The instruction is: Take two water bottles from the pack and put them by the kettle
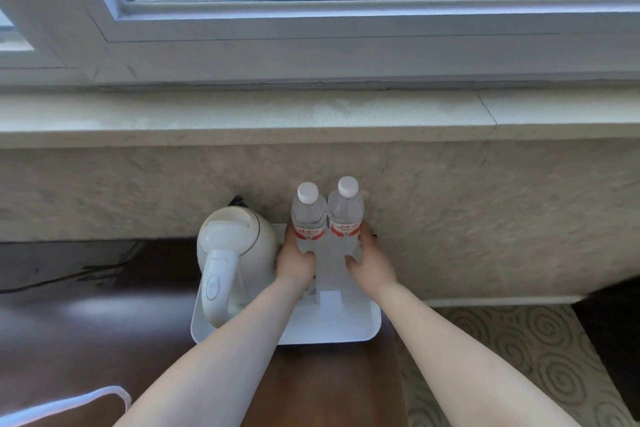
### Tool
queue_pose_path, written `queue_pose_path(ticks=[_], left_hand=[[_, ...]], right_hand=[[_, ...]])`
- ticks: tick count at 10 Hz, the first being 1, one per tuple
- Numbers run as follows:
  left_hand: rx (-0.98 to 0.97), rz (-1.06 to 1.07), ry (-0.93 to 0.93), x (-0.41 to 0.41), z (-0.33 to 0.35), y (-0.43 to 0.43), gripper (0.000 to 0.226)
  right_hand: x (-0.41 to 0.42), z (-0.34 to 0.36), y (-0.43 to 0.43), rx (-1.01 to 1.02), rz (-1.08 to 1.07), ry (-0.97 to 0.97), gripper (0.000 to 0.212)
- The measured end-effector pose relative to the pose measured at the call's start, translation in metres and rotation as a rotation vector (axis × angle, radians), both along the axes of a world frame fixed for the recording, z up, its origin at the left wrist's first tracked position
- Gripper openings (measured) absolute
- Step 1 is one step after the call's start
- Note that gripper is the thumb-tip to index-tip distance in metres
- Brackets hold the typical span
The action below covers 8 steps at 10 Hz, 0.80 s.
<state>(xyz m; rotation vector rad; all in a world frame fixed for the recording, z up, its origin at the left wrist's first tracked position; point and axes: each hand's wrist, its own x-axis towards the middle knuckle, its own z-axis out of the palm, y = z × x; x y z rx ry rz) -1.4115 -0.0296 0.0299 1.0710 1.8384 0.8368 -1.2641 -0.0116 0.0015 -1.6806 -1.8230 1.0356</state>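
Gripping upright bottles (327, 218) beside kettle (235, 246): left hand (296, 262), right hand (372, 265).

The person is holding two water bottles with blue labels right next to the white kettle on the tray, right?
Almost. The head view shows red labels, not blue. The left hand and right hand do hold the two water bottles beside the white kettle on the tray.

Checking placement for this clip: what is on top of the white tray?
On the white tray stand the white kettle and two capped water bottles, upright, side by side, each gripped by the left hand and right hand. Their bases are hidden by the hands.
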Motion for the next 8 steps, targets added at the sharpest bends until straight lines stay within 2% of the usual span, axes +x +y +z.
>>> queue_pose_path(ticks=[1, 3, 5, 6, 8], left_hand=[[-0.049, -0.112, 0.147, -0.003, 0.006, -0.009, 0.049], [-0.134, -0.265, 0.342, -0.003, 0.011, -0.030, 0.070], [-0.159, -0.429, 0.559, 0.000, 0.016, -0.048, 0.082], [-0.150, -0.504, 0.714, 0.000, 0.020, -0.054, 0.074], [-0.106, -0.515, 0.831, -0.008, 0.034, -0.067, 0.063]], right_hand=[[-0.001, 0.010, -0.001, -0.046, 0.092, -0.229, 0.071], [-0.008, 0.034, -0.007, -0.118, 0.121, -0.579, 0.076], [-0.014, 0.052, -0.023, -0.114, 0.142, -0.692, 0.077], [-0.014, 0.056, -0.033, -0.077, 0.171, -0.755, 0.075], [-0.014, 0.078, -0.053, -0.021, 0.200, -0.779, 0.075]])
